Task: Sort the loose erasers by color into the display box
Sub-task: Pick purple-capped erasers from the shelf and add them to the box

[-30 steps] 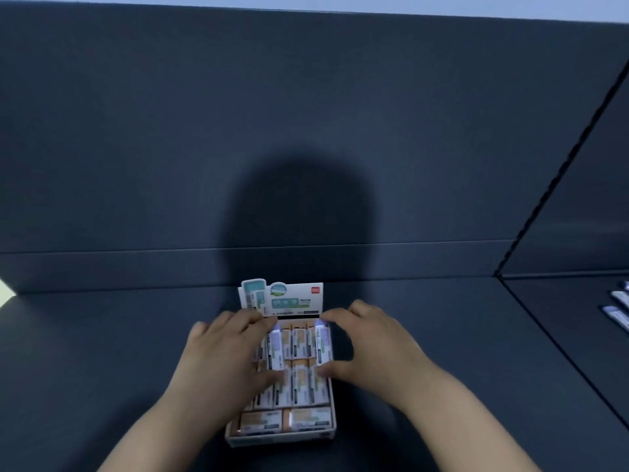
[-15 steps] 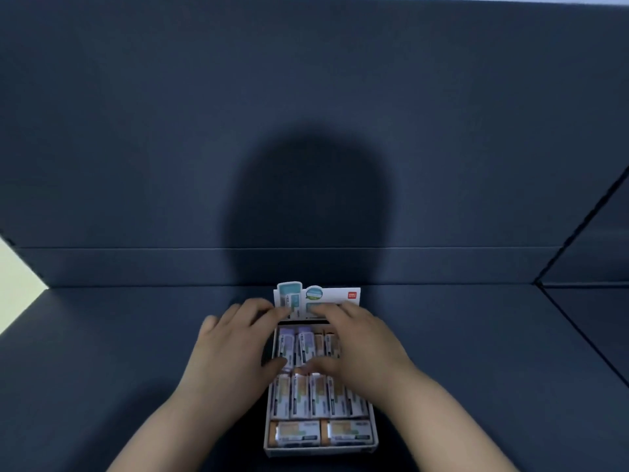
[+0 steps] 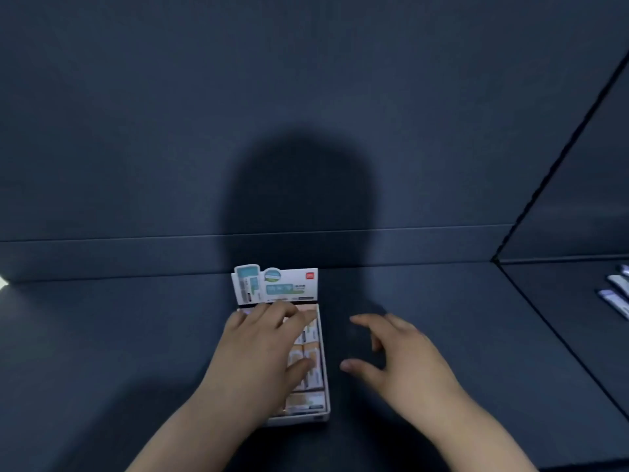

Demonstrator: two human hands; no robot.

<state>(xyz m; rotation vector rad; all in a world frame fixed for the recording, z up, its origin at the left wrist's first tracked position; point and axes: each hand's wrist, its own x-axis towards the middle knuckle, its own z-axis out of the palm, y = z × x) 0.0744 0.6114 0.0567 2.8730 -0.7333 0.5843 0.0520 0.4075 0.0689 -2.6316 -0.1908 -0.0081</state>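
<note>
**Left hand over the eraser box, right hand clear beside it**

The display box [image 3: 321, 369] sits on the dark worktop [image 3: 102, 352], near the low back wall [image 3: 136, 257], with its printed header card [image 3: 277, 284] standing upright at the far end. Inside lie rows of wrapped erasers [image 3: 311, 366]; those that show are orange and white.

The left hand [image 3: 262, 349] lies flat over the left and middle of the box, fingers spread toward the header card, thumb resting on the erasers. It hides most of the contents, and whether it has hold of any eraser cannot be told.

The right hand [image 3: 405, 359] hovers over bare worktop just right of the box, fingers loosely spread and curved, with nothing in it and not touching the box.

Well apart, on the adjoining surface at the far right edge, lie a few pale wrapped items [image 3: 616, 294], too small to identify. A head-shaped shadow [image 3: 299, 199] falls on the wall behind the box.
</note>
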